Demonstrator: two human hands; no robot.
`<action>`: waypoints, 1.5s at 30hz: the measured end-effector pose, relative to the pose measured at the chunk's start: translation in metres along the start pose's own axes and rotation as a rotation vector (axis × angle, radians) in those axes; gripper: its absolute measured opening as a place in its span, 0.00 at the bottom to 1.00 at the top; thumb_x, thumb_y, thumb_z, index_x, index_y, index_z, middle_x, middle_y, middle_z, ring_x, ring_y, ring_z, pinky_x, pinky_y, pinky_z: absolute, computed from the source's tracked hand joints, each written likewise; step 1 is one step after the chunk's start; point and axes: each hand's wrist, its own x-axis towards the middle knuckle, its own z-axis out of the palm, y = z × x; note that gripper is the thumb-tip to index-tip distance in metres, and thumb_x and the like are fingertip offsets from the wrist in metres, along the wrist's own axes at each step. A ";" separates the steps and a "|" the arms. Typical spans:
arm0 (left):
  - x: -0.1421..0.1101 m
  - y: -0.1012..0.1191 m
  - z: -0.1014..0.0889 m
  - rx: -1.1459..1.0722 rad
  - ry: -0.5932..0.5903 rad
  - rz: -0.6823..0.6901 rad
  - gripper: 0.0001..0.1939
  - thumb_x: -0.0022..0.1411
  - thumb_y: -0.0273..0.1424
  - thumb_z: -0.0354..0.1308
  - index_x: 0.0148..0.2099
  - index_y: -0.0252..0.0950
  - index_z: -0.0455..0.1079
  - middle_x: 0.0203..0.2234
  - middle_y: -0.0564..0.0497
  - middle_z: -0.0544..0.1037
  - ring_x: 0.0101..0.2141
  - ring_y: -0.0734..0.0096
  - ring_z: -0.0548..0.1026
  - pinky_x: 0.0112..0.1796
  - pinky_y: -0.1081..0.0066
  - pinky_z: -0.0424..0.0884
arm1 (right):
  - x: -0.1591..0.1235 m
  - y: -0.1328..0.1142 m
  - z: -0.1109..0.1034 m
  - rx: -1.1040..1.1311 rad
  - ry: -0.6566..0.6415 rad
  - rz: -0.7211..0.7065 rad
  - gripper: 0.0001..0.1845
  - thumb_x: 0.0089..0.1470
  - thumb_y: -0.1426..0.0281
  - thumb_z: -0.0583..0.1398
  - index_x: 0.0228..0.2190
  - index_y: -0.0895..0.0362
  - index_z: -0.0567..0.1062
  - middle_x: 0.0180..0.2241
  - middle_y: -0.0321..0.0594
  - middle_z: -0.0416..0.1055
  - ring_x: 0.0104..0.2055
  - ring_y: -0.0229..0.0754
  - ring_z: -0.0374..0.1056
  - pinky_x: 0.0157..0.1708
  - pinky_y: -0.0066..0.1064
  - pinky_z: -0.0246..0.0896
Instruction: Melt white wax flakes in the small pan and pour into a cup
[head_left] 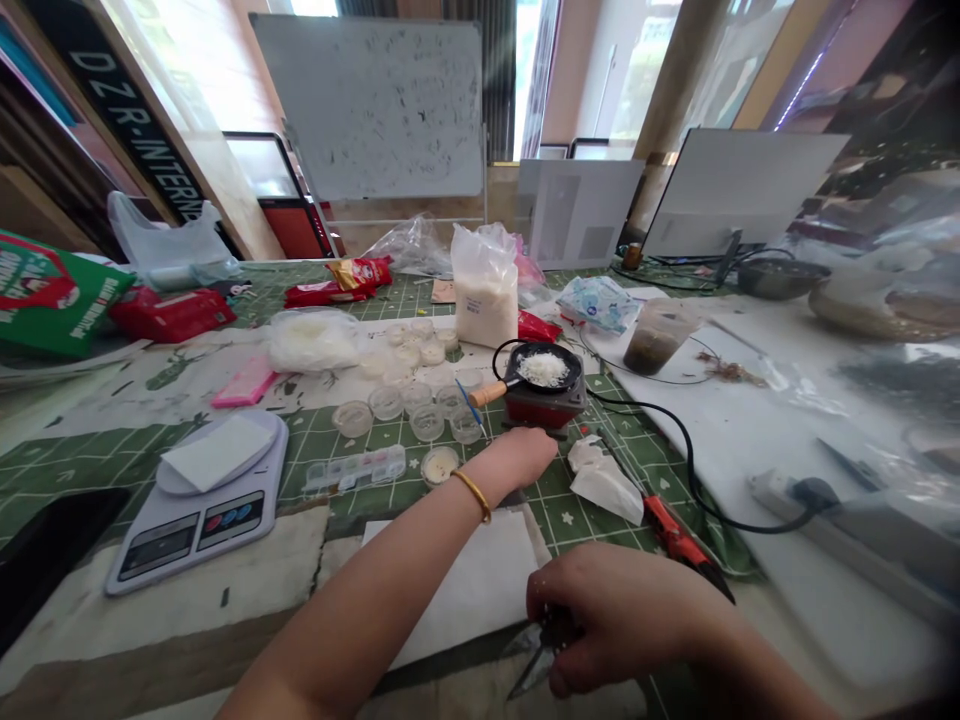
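My left hand (pixel 534 455), with a yellow bangle on its wrist, reaches to the front of a small red hot plate (pixel 536 405). Its fingers are curled and mostly hidden, so what they grip cannot be made out. On the hot plate sits a small black pan (pixel 574 370) with a wooden handle, holding white wax flakes or shreds (pixel 546 369). Nearer to me, my right hand (pixel 600 610) is closed around a dark-handled tool with a pointed metal end (pixel 531 668). White paper (pixel 469 600) lies under my left forearm. A round tub of pale material (pixel 440 465) stands beside that wrist.
Left are a kitchen scale (pixel 202 495), a pill-type organizer (pixel 356 470) and several clear round tubs (pixel 427 421). A bag of white granules (pixel 485 300) stands behind. To the right lie crumpled tissue (pixel 606 478), a red-black tool (pixel 682 535) and a black cable (pixel 690 465) running to a power strip.
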 end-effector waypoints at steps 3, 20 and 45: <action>-0.002 -0.001 -0.002 -0.002 -0.042 -0.008 0.10 0.67 0.33 0.57 0.46 0.32 0.71 0.41 0.47 0.76 0.38 0.66 0.76 0.40 0.61 0.75 | 0.001 0.001 0.001 -0.004 0.011 0.002 0.22 0.41 0.56 0.66 0.39 0.52 0.79 0.30 0.36 0.77 0.27 0.39 0.65 0.21 0.26 0.47; -0.007 -0.005 -0.005 -0.082 -0.120 -0.021 0.09 0.67 0.33 0.57 0.45 0.32 0.71 0.39 0.48 0.76 0.37 0.67 0.76 0.39 0.62 0.75 | 0.004 -0.004 0.001 -0.015 0.000 0.030 0.20 0.43 0.57 0.65 0.38 0.54 0.79 0.30 0.37 0.77 0.28 0.40 0.67 0.21 0.26 0.47; -0.001 -0.052 -0.115 -0.103 0.525 -0.026 0.08 0.60 0.23 0.56 0.37 0.26 0.77 0.31 0.43 0.79 0.34 0.63 0.75 0.37 0.66 0.68 | 0.008 -0.007 0.001 -0.012 -0.006 0.041 0.20 0.44 0.59 0.65 0.39 0.54 0.80 0.34 0.40 0.79 0.33 0.45 0.72 0.23 0.28 0.49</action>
